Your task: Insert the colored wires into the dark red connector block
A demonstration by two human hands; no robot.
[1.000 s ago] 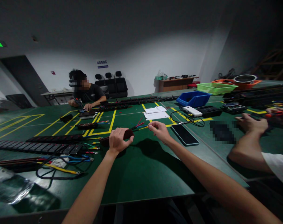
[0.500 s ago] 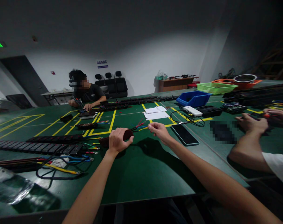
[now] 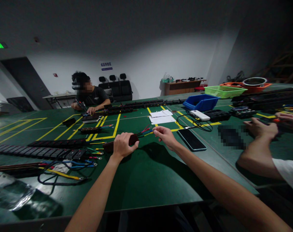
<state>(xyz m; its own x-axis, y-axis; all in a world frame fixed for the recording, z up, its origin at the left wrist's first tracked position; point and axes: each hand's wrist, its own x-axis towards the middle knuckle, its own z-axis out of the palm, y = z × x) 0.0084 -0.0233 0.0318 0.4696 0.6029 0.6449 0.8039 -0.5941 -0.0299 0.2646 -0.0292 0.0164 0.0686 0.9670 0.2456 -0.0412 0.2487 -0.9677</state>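
Observation:
My left hand (image 3: pixel 122 145) is closed around a dark brown, elongated part (image 3: pixel 133 139) just above the green table. From the part's right end fan out thin wires (image 3: pixel 142 131) in red, blue and yellow-green. The fingertips of my right hand (image 3: pixel 166 136) are pinched together at the tip of one of these wires, apparently the yellow-green one; the very end is hidden by the fingers. A phone (image 3: pixel 191 139) lies just right of my right hand. To the left of my left hand are long black segmented strips (image 3: pixel 56 153) with coloured leads and ring terminals.
A clear plastic bottle (image 3: pixel 9 193) lies at the near left, beside a looped black cable (image 3: pixel 55 184). Ahead are white papers (image 3: pixel 162 119), a blue bin (image 3: pixel 200 102) and a green basket (image 3: pixel 225 91). One co-worker's hands (image 3: pixel 262 129) are busy at right; another person sits across the table.
Both hands keep almost the same place and grip. The free red and blue wire ends have shifted slightly near my right fingertips.

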